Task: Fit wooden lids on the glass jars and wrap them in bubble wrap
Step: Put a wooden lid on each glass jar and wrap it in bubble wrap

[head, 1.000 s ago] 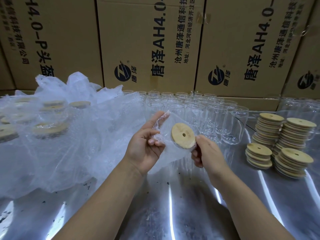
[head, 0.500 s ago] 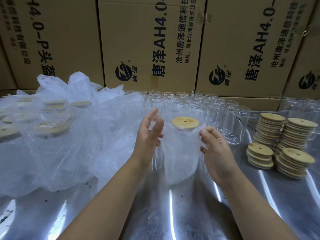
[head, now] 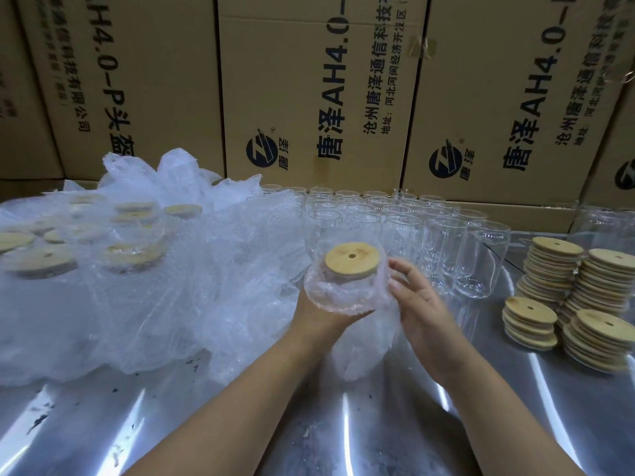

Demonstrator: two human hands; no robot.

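A glass jar with a round wooden lid (head: 352, 258) stands upright at the middle of the head view, inside a sleeve of bubble wrap (head: 343, 297). My left hand (head: 318, 316) grips the wrapped jar from the near left; its fingers are mostly hidden behind the wrap. My right hand (head: 421, 304) lies against the jar's right side, its fingertips straight and touching the wrap just below the lid. The wrap's loose tail hangs down between my wrists onto the metal table (head: 343, 434).
Rows of empty glass jars (head: 443, 242) stand behind my hands. Several stacks of wooden lids (head: 556, 269) sit at the right. A heap of bubble wrap (head: 178, 290) with wrapped, lidded jars (head: 132, 254) fills the left. Cardboard boxes (head: 319, 97) wall the back.
The jar went from tilted to upright. My left hand, open beside it half a second ago, now grips it through the wrap. The wrap is gathered round the jar below the lid.
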